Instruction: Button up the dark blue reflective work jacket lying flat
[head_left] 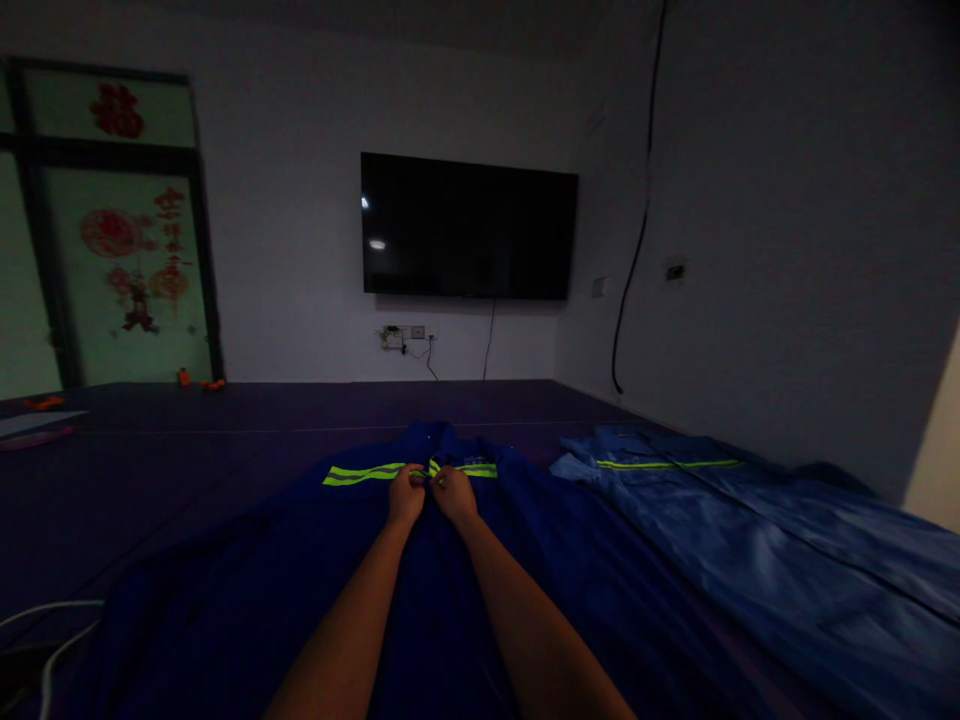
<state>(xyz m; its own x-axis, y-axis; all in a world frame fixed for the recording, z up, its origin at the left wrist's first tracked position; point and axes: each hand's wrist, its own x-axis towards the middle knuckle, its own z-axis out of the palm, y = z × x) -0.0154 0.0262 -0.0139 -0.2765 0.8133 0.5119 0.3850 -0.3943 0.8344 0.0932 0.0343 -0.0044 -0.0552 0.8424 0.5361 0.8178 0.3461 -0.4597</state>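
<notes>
A dark blue work jacket point(300, 570) lies spread on the purple floor, its collar point(431, 435) pointing away from me. Across its chest runs a yellow-green reflective strip point(360, 474), split by the front opening. At that opening my left hand point(407, 492) is closed with its fingertips on the jacket's front edge. Right beside it, my right hand point(454, 494) pinches the other side of the opening, where a bit of the strip is folded up. Any button or snap between the fingers is too small and dark to make out.
To the right lies a lighter blue garment point(720, 540) with a thin yellow-green strip. A white cable point(56, 645) curls at lower left. Small orange objects point(213, 384) are near the door. A television point(469, 228) hangs on the far wall, and a black cable point(634, 270) dangles at right.
</notes>
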